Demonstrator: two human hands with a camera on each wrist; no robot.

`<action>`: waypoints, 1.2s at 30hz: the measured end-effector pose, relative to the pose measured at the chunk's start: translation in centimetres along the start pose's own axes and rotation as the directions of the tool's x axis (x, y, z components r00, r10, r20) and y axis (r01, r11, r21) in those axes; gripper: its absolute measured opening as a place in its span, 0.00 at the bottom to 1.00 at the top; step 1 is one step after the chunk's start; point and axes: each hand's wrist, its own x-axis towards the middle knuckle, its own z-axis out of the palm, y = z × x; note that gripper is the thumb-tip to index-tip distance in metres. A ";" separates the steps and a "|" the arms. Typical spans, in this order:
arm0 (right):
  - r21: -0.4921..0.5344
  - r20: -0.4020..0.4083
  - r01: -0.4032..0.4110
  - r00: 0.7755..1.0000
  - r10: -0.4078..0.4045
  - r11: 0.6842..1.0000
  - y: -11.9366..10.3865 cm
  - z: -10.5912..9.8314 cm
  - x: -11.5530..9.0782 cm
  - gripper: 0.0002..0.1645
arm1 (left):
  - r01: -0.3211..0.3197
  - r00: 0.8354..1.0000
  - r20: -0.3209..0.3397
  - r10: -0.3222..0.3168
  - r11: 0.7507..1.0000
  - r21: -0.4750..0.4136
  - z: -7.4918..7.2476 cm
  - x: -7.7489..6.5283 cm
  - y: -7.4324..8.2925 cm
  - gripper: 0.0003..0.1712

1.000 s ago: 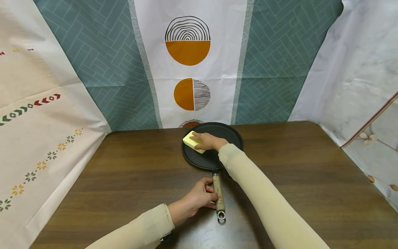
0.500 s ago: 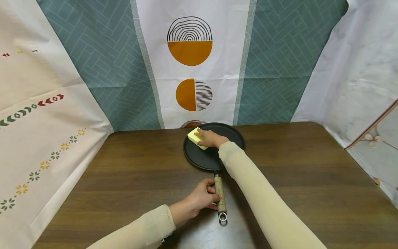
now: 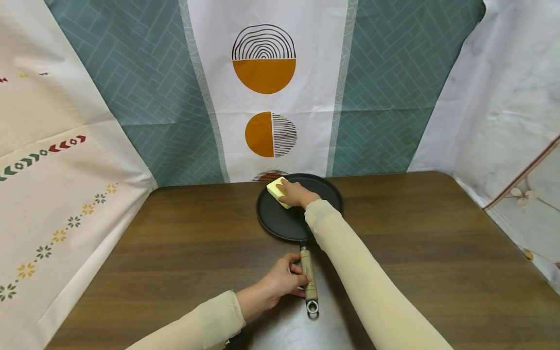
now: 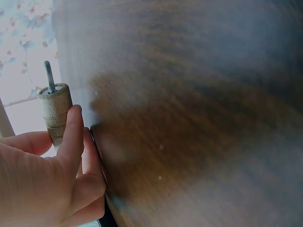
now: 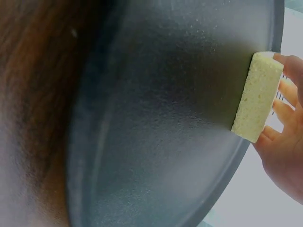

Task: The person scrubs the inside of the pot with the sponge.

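Shifted slightly far and right since the earlier frame: one pale-yellow rectangular porous sponge (image 5: 258, 97), gripped in the bent fingers of the right hand (image 3: 298, 195), on the far-left part of the round black low-rimmed pan (image 3: 282, 226). Left hand (image 3: 280, 280), nearer, thumb and fingers pinching the tan wooden handle (image 3: 308, 265), above the brown wood-grained table (image 3: 197, 233). Wiping, by appearance, under way and unfinished; portion covered, and portion left, cannot be told.

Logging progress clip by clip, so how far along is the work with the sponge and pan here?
Already done: the pan rests on the table and the left hand grips its handle. In hand: the right hand holds the sponge against the pan's far left part. Remaining: probably more wiping, then letting go of sponge and handle, both held here; how much is wiped doesn't show.
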 end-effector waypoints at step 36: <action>0.008 -0.068 -0.139 0.988 0.140 0.990 2.7 -0.8 -1.1 0.36 | -0.001 1.000 -0.001 0.001 1.000 0.007 -0.1 0.1 -0.1 0.35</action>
